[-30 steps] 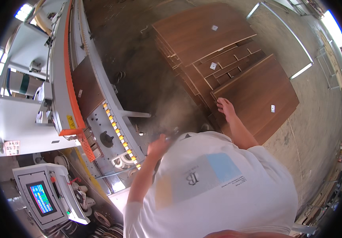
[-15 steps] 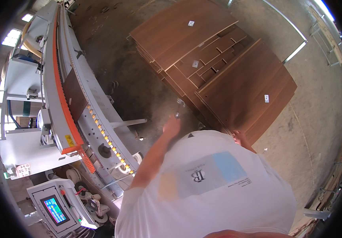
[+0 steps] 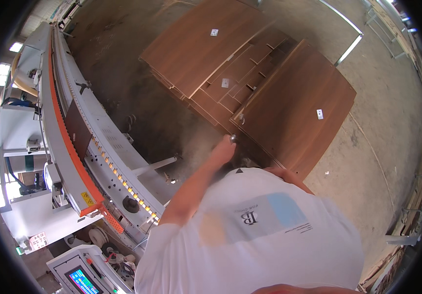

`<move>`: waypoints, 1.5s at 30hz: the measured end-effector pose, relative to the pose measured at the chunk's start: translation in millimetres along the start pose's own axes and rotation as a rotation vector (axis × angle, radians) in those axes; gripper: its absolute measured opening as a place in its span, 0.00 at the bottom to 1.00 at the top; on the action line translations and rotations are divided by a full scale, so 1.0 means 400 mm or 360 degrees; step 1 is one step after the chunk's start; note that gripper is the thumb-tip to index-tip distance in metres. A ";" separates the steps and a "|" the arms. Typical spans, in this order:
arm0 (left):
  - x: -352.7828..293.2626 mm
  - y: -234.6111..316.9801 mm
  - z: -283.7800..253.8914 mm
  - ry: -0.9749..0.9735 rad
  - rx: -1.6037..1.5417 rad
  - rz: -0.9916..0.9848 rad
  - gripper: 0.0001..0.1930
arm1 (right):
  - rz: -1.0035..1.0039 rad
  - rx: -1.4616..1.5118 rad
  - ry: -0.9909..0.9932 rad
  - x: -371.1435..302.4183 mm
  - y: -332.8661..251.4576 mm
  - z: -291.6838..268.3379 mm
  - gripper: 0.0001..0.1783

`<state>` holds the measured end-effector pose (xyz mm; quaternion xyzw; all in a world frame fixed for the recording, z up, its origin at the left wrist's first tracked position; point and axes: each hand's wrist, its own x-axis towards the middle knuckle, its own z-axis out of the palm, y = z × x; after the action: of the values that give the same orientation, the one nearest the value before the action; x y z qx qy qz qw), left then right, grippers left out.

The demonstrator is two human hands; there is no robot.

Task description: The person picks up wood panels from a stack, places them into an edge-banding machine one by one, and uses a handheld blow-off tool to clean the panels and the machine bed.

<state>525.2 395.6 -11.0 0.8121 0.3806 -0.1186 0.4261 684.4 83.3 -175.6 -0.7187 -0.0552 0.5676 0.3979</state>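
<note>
My left hand is closed round a small hand tool with a shiny metal head; its exact kind is too small to make out. The tool is at the near left edge of a stack of brown wood-grain panels. My right hand is beside the near corner of the right-hand panel, its fingers hidden by my shirt and the panel edge. Farther left is another panel stack, with narrower brown strips between the two. White labels lie on the panels.
A long grey machine with an orange rail runs along the left, a brown panel standing in it. Its control screen is at the lower left. A metal frame stands at the far right. Boards lean along the right side.
My left hand has moved right and up with the tool, to the panel edge. The fingers of my right hand, visible before at the panel's near edge, are now hidden. The view has shifted slightly.
</note>
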 end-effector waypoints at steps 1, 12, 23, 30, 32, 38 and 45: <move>0.029 -0.005 0.022 0.0013 0.0006 0.0068 0.19 | 0.0002 -0.0051 0.0012 -0.007 -0.006 -0.001 0.19; 0.271 -0.178 -0.197 0.0555 -0.0305 -0.0292 0.16 | 0.0101 -0.0280 0.0129 -0.081 -0.001 -0.030 0.18; 0.288 -0.213 -0.186 0.0590 -0.0076 0.0060 0.12 | -0.0029 -0.0648 -0.0104 0.007 -0.019 -0.015 0.18; 0.270 -0.332 -0.276 0.0098 0.0515 0.0222 0.12 | -0.0303 -0.0851 -0.0271 0.132 0.032 -0.084 0.17; 0.259 -0.428 -0.335 0.0415 0.0104 -0.0314 0.12 | -0.0097 -0.0927 -0.0068 0.093 -0.049 -0.046 0.15; 0.100 -0.430 -0.336 0.0008 -0.0758 -0.0525 0.12 | 0.0112 -0.0956 0.0210 -0.124 -0.268 0.046 0.09; 0.063 -0.540 -0.258 -0.0009 -0.0749 -0.0357 0.10 | 0.0222 -0.0212 0.0091 -0.097 -0.176 0.004 0.05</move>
<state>373.2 564.3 -91.1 0.6430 0.4840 -0.0755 0.5887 695.8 111.1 -101.3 -0.7615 -0.0312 0.5683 0.3102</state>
